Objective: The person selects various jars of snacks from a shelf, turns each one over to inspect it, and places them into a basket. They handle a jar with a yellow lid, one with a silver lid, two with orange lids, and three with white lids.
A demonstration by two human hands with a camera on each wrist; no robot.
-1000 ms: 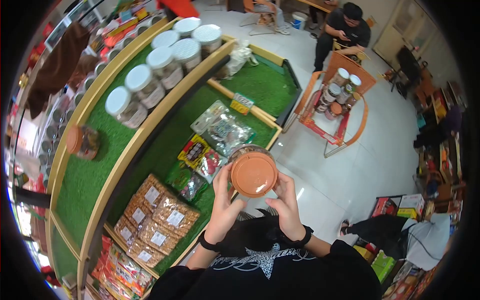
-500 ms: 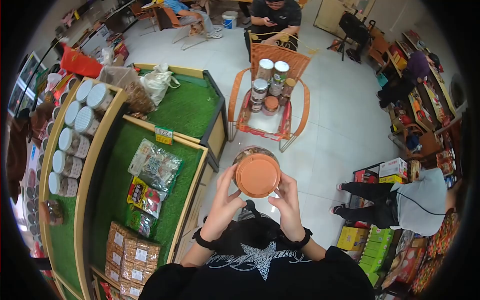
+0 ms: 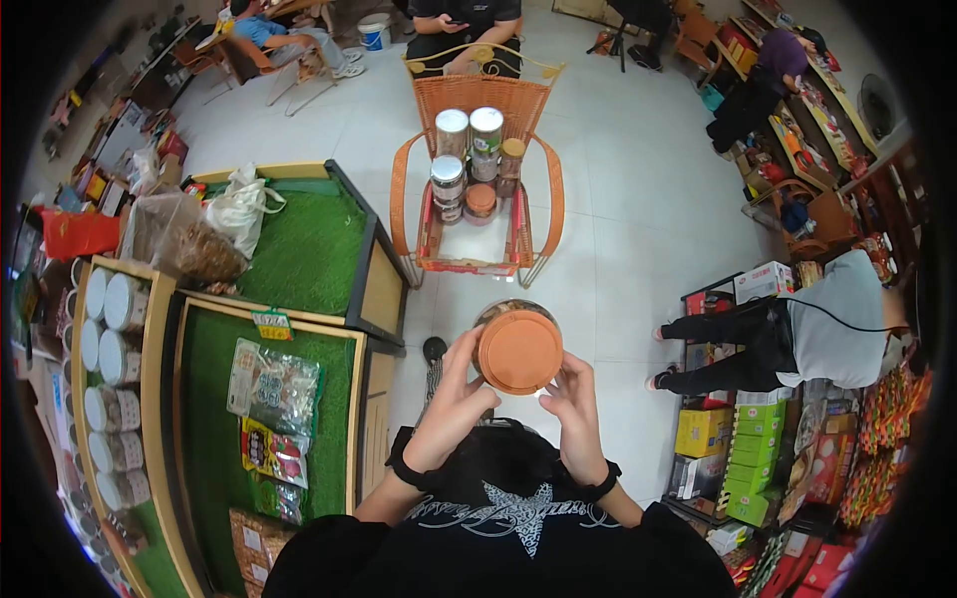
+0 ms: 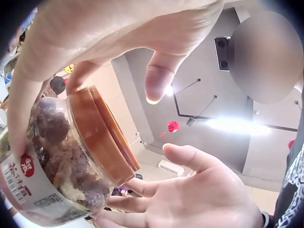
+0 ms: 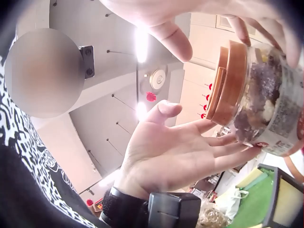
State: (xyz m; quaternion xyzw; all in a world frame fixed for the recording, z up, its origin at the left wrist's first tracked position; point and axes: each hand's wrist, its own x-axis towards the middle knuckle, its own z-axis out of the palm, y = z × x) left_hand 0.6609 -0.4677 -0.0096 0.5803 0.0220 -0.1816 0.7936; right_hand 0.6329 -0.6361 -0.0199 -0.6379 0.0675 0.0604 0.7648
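A clear jar with an orange lid (image 3: pixel 520 352) is held upright between both hands, in front of the black shirt. In the head view the left hand (image 3: pixel 451 404) grips its left side and the right hand (image 3: pixel 575 411) its right side. Dark, lumpy pieces and a white label with a red mark show through the jar (image 4: pixel 59 161) in the left wrist view. The left hand's fingers (image 4: pixel 19 109) wrap its side, thumb off the lid. In the right wrist view the right hand (image 5: pixel 213 14) curls fingers over the jar (image 5: pixel 266 90).
A wicker chair (image 3: pixel 548 189) ahead carries several jars in a red-edged box. Green-lined shelving (image 3: pixel 339 399) with snack packs and white-lidded jars (image 3: pixel 115 409) stands left. A seated person (image 3: pixel 466 25) is behind the chair; another (image 3: pixel 842 319) bends by boxes (image 3: pixel 753 458) at right.
The view has swung right: the shelving has shifted left in it, and the chair has come round to straight ahead. Both hands still hold the jar in front of the body.
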